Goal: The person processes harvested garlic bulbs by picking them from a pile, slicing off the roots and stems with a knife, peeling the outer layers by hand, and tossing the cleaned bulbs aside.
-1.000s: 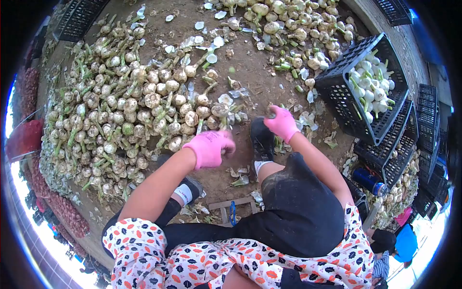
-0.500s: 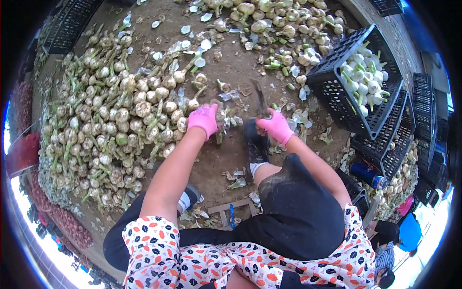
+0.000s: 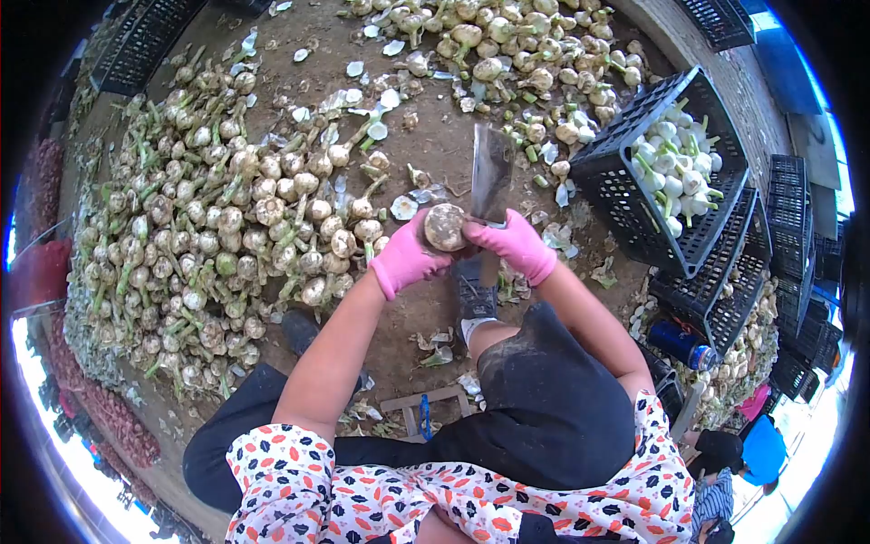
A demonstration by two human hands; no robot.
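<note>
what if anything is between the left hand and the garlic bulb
Nothing visible: the left hand holds the garlic bulb directly. The right hand is close beside the bulb, and the knife it holds points forward, off to the bulb's right.

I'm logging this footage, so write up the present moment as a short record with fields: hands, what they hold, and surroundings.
Left hand: pink glove, holding a soil-marked bulb
Right hand: pink glove, gripping a broad-bladed tool, blade pointing away from the wearer
Left side: large heap of bulbs on the ground, many with stems
Right side: black crate containing white bulbs
</note>
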